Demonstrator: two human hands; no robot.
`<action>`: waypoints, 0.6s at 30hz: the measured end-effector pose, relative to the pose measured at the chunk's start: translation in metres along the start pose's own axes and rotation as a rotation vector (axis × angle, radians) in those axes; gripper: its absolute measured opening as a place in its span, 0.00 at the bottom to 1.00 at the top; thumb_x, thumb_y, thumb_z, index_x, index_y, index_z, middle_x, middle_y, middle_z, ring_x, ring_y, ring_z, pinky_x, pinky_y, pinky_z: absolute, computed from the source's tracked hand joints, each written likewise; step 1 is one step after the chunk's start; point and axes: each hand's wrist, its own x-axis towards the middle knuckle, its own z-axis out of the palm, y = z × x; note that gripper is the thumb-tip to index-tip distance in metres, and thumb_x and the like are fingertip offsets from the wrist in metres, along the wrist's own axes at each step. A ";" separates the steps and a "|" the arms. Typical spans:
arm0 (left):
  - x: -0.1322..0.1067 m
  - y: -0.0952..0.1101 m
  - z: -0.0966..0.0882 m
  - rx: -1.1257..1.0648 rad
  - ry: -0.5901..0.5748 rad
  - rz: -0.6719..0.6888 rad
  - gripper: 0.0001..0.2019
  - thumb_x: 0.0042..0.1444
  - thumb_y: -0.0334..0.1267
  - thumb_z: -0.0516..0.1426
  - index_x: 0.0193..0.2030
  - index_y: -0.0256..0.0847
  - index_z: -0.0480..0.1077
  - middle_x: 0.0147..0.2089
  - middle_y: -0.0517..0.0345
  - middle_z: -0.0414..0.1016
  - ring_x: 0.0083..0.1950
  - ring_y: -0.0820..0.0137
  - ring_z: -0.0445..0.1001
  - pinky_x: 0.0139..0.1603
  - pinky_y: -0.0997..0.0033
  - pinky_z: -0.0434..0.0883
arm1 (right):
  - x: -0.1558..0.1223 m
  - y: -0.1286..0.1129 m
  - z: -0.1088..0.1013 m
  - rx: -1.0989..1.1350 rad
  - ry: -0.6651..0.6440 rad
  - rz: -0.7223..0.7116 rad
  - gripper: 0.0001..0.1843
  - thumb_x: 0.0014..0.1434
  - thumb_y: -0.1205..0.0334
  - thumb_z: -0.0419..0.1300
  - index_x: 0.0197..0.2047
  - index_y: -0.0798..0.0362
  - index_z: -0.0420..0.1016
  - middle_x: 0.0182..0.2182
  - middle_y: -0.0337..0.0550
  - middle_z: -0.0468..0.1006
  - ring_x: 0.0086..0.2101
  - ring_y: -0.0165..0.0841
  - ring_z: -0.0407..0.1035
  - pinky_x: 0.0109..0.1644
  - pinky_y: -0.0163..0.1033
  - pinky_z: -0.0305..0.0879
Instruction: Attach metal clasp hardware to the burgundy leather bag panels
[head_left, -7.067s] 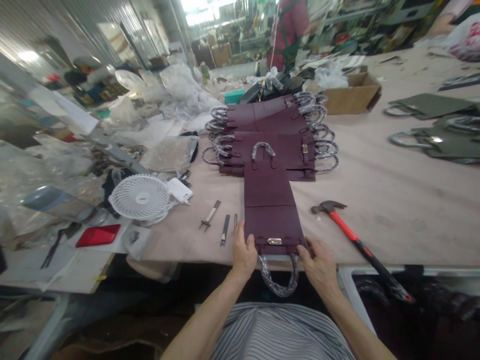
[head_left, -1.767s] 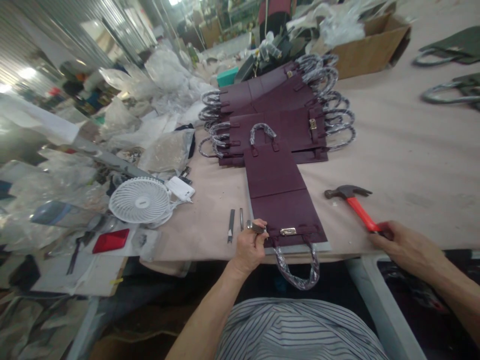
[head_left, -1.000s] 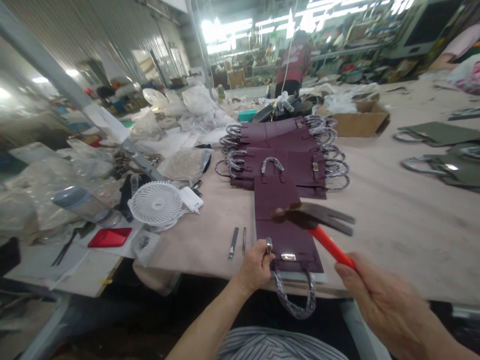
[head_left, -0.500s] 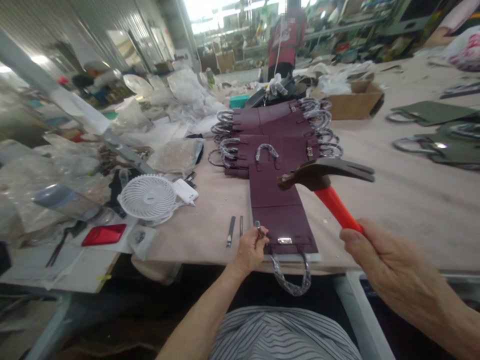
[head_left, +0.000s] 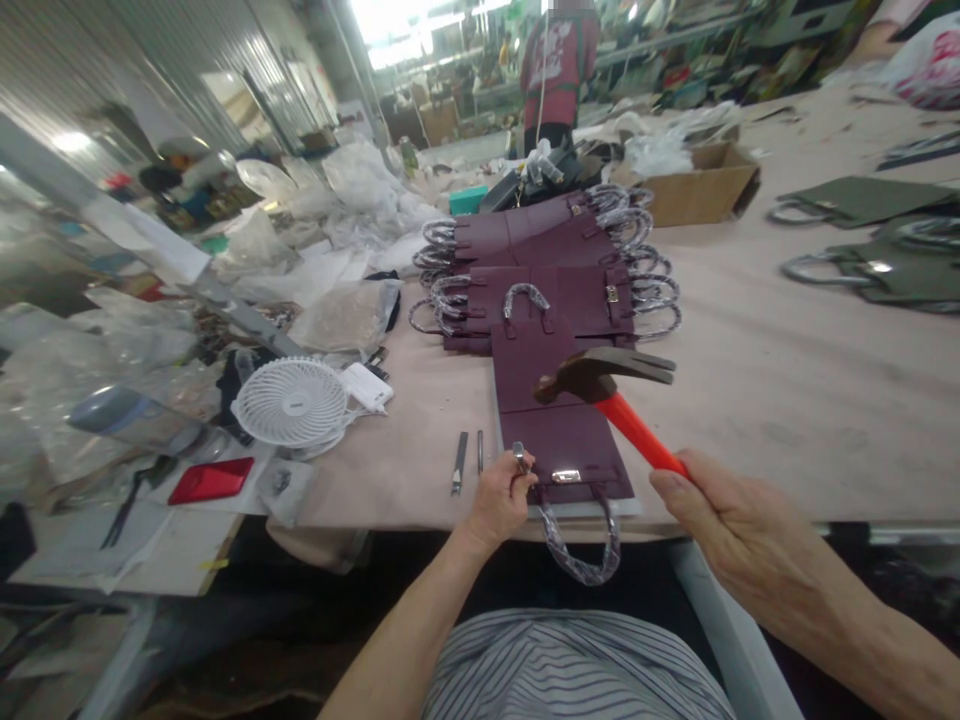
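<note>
The purple bag panel lies flat on the near side of the table, its far end resting over the stack of purple panels. A pale sheet shows beneath its near and left edges. Fitted already: a metal clasp near the close edge and a handle at each end, the near handle hanging past the table edge. The left hand and the metal tool cover the panel's near left corner; whether work there is complete cannot be told.

The left hand has its fingers closed in a pinch around the short metal tool, held upright at that corner. The right hand has its fingers wrapped around the hammer. The hammer head is raised above the panel, apart from the tool.

Materials: the panel is smooth, matte and leather-like, rectangular, with a crosswise line near mid-length. The handles are curved loops in crinkled clear wrap. The clasp is shiny and oblong. The hammer has a dark, worn steel claw head and a smooth red grip.

Left of the panel lie a thin rod and a flat tool; farther left stands a white slatted fan.
</note>
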 end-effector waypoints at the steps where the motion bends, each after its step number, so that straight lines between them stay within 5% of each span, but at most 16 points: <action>1: 0.000 0.001 0.001 0.014 0.011 0.007 0.08 0.59 0.29 0.54 0.43 0.40 0.71 0.43 0.52 0.79 0.44 0.66 0.80 0.48 0.65 0.78 | 0.001 -0.003 -0.002 -0.002 -0.001 -0.013 0.25 0.68 0.39 0.42 0.27 0.46 0.60 0.15 0.35 0.63 0.16 0.31 0.59 0.22 0.37 0.51; 8: 0.000 0.003 0.003 0.007 0.049 0.032 0.08 0.58 0.29 0.55 0.44 0.40 0.71 0.42 0.52 0.79 0.42 0.66 0.80 0.46 0.65 0.78 | 0.004 -0.019 -0.011 -0.026 0.036 -0.093 0.27 0.68 0.36 0.41 0.28 0.47 0.61 0.14 0.34 0.63 0.14 0.30 0.56 0.21 0.37 0.48; 14: 0.000 0.004 0.003 0.025 0.013 0.009 0.10 0.58 0.28 0.54 0.44 0.41 0.71 0.40 0.53 0.79 0.40 0.65 0.79 0.42 0.63 0.79 | -0.002 0.002 0.017 -0.168 -0.014 -0.176 0.26 0.71 0.42 0.40 0.30 0.48 0.64 0.15 0.36 0.67 0.14 0.31 0.60 0.22 0.38 0.43; 18: 0.000 0.005 0.002 0.047 -0.008 -0.007 0.09 0.58 0.28 0.54 0.43 0.41 0.72 0.39 0.53 0.78 0.40 0.64 0.79 0.43 0.61 0.79 | 0.002 0.004 0.004 -0.261 -0.030 -0.225 0.24 0.71 0.43 0.42 0.31 0.48 0.65 0.16 0.37 0.69 0.14 0.32 0.60 0.22 0.39 0.41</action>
